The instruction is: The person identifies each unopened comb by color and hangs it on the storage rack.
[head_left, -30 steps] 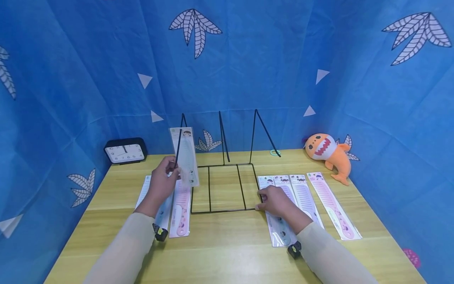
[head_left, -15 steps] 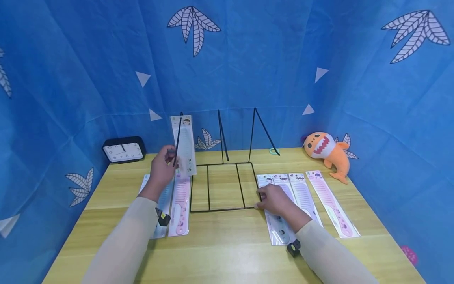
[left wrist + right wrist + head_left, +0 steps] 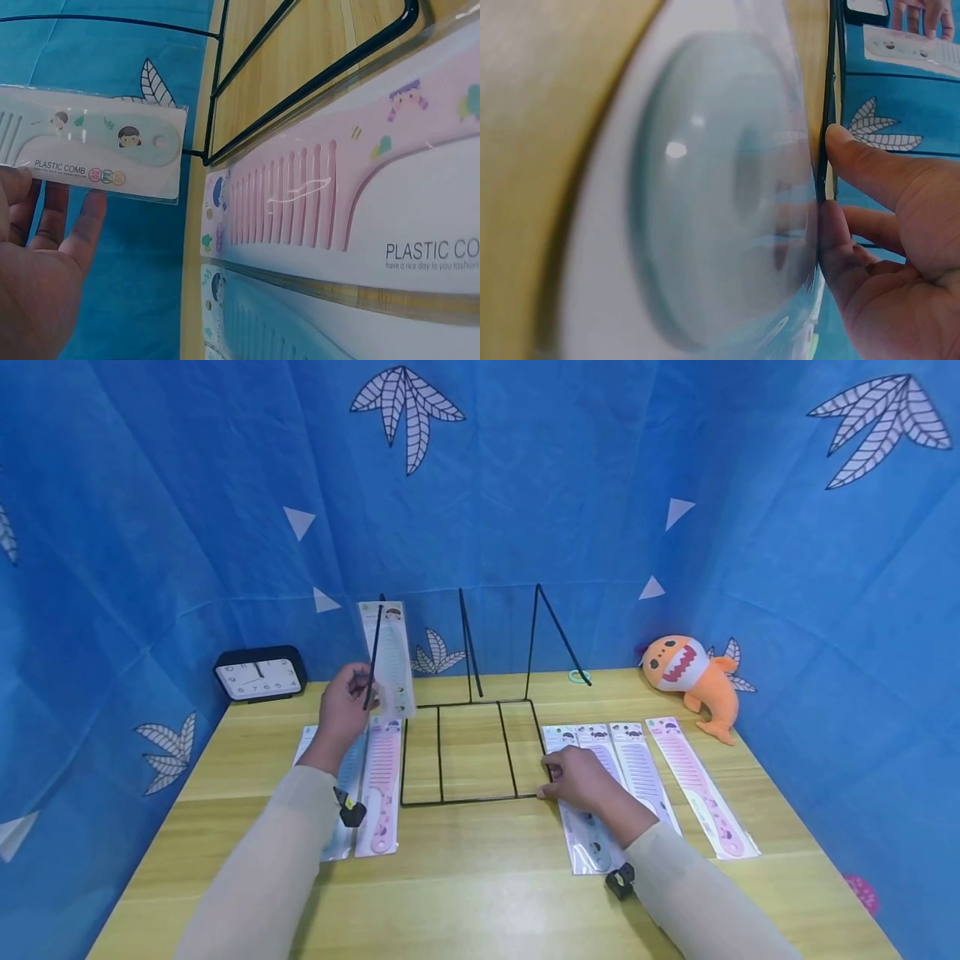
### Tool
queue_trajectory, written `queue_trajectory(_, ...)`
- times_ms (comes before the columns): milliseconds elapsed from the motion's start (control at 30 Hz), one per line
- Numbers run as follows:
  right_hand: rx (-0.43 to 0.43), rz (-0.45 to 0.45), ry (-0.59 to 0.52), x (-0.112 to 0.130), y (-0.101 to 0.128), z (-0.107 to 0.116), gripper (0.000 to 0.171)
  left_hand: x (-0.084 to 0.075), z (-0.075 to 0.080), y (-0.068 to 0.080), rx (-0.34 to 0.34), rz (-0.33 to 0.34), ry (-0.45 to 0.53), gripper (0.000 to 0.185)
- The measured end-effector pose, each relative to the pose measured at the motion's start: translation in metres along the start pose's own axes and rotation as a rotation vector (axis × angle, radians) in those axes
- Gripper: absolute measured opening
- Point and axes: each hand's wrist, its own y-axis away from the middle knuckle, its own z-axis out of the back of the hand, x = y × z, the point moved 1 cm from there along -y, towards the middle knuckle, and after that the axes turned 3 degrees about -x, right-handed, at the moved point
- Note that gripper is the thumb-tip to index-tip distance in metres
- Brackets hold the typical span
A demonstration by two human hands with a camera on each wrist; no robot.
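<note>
A black wire rack (image 3: pixel 472 799) with three slanting prongs stands mid-table. My left hand (image 3: pixel 345 706) is at the front end of the left prong. It pinches the edge of a packaged pale green comb (image 3: pixel 392 660), which stands upright at that prong, its card top close to the prong's upper end. In the left wrist view, fingers (image 3: pixel 91 214) lie along the package's lower edge. My right hand (image 3: pixel 581 781) grips the rack's base wire at the front right corner; in the right wrist view, thumb and fingers meet at the black wire.
Left of the rack lie a packaged pink comb (image 3: pixel 382 793) and a blue comb (image 3: pixel 262 322). Several packaged combs lie on the right, including a pink one (image 3: pixel 703 789). A clock (image 3: pixel 260 675), an orange shark plush (image 3: pixel 693 681) and a green ring (image 3: pixel 579 677) sit at the back.
My left hand has lifted the packaged green comb up along the left prong, mostly in the first half second. My right hand keeps its grip on the rack.
</note>
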Motion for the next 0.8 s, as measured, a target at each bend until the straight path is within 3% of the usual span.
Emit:
queue_trajectory(567, 0.000, 0.003, -0.003, 0.0009, 0.0009, 0.0039, 0.058, 0.0004, -0.0016, -0.0027, 0.001, 0.010, -0.001, 0.026)
queue_trajectory(800, 0.012, -0.012, -0.009, 0.0012, 0.0007, 0.0021, 0.060, 0.0006, 0.0030, 0.0004, 0.001, 0.021, -0.036, 0.034)
